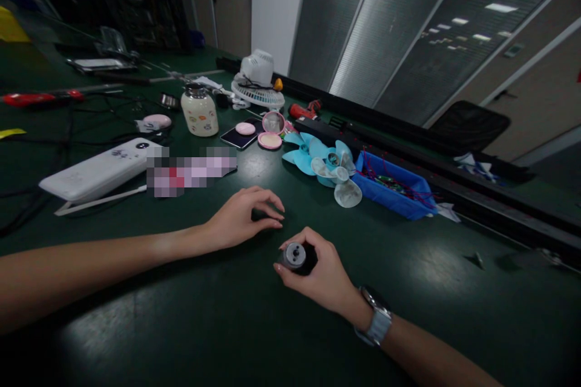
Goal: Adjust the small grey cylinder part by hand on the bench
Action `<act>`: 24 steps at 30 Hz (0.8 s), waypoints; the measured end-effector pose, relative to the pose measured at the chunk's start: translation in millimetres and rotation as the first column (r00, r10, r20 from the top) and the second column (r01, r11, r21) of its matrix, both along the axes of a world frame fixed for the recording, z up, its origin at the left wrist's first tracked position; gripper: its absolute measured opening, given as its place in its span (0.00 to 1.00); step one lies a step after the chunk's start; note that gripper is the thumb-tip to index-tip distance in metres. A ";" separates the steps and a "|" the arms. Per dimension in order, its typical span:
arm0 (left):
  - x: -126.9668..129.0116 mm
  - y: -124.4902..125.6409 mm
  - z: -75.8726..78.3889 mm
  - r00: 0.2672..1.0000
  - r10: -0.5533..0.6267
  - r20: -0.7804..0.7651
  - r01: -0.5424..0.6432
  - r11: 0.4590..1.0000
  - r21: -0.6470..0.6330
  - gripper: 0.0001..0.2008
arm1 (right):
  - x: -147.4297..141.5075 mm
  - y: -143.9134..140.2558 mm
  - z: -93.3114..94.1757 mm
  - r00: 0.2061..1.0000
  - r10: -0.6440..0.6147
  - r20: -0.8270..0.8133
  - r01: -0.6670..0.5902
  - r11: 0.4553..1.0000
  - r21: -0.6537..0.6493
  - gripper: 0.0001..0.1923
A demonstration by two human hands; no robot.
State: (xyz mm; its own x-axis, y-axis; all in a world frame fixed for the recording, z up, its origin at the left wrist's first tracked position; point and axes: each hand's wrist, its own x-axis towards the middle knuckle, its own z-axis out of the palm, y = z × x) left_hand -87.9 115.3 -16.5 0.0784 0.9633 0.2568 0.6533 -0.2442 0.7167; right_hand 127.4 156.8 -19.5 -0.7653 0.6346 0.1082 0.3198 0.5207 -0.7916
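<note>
From my remote station I'm gripping a grey cylinder (pixel 295 255) with the right hand (pixel 325 269); the left hand (pixel 240 217) is curving near it, thumb and fingertips apart.

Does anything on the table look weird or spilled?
A bit: the white fan lies grille-down, and the blue fan blades lie loose beside the blue bin instead of on a fan. I see nothing spilled or clearly broken.
</note>
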 end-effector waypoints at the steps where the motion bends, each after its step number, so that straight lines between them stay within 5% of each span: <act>1: 2.2 -2.2 3.2 0.998 -0.003 0.057 0.002 1.000 0.026 0.10 | -0.2 0.3 0.3 1.000 0.003 -0.001 -0.003 1.000 0.003 0.12; 9: 22.8 -25.4 24.8 0.979 -0.159 0.129 0.143 0.982 0.127 0.08 | -0.4 0.9 -8.0 0.999 -0.030 -0.025 0.031 0.997 0.067 0.16; 24: 34.1 -20.4 13.8 0.849 -0.233 0.474 0.168 0.970 0.176 0.10 | -1.9 0.9 -17.6 0.995 -0.050 0.089 0.039 0.992 0.122 0.20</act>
State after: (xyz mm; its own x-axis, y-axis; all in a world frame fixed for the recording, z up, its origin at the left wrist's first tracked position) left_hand -53.9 94.9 -2.7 0.1000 0.8983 0.4279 0.1542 -0.4389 0.8852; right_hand 125.5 157.7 -37.1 -0.7469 0.6547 0.1159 0.4133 0.5937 -0.6904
